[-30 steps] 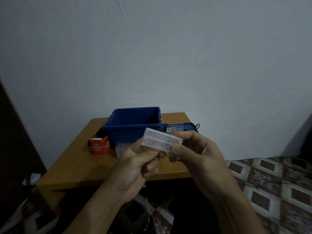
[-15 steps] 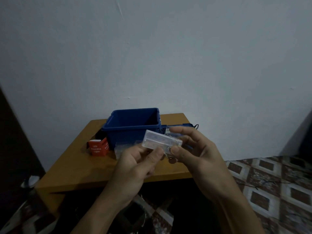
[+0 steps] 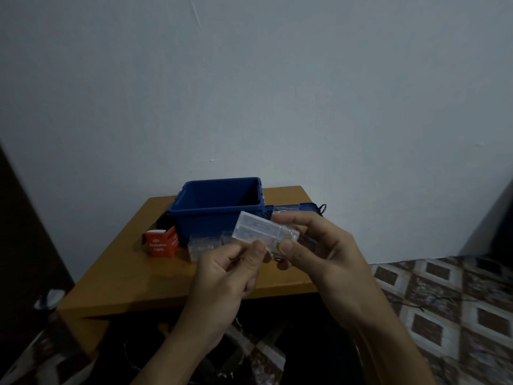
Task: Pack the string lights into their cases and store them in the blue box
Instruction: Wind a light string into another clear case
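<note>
Right hand and left hand both pinch a clear rectangular plastic case; packing appears unfinished, and the open blue plastic box seemingly awaits it.

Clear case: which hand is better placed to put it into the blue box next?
Right, probably. The right hand grips the clear case by one end between thumb and fingers; the left hand only pinches its lower edge. The blue box stands open just behind.
</note>
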Motion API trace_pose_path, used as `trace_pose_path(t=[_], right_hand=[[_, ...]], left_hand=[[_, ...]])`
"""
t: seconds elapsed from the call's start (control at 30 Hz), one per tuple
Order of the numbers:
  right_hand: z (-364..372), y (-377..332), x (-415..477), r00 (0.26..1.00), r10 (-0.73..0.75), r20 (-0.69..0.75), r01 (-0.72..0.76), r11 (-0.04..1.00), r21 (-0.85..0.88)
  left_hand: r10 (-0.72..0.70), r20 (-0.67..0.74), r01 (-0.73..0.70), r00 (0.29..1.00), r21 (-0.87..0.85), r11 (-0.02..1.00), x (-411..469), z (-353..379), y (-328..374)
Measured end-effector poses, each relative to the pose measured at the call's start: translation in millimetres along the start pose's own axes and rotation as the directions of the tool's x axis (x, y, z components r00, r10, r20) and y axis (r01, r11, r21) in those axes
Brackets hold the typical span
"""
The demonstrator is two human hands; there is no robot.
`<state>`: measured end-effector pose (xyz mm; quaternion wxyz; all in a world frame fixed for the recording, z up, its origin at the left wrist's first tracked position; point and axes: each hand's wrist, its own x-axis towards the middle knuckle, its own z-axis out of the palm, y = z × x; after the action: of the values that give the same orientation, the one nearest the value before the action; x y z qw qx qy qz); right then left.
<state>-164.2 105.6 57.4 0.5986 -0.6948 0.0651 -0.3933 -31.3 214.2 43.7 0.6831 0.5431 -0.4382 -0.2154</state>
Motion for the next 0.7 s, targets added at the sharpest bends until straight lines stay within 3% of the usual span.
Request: trace_pose_path(t=[0.17,0.43,0.7], right_hand=[[0,0,0,1.000,0.008,-0.009,-0.008,1.000,-0.008],[1,0,0,1.000,0.014,-0.019,-0.014,1.000,0.016],[0,8,3,0.995,0.026,-0.101,-0.030,0.999,-0.039]], left_hand=[[-0.014,0.012,0.014,1.000,0.000,1.000,-1,1,2],[0.037,-0.025,-0.034,0.999,0.141,0.989,-2,3,6],[-0.071,0.101,0.036,0.992,0.312,0.949,-4,-3,23]])
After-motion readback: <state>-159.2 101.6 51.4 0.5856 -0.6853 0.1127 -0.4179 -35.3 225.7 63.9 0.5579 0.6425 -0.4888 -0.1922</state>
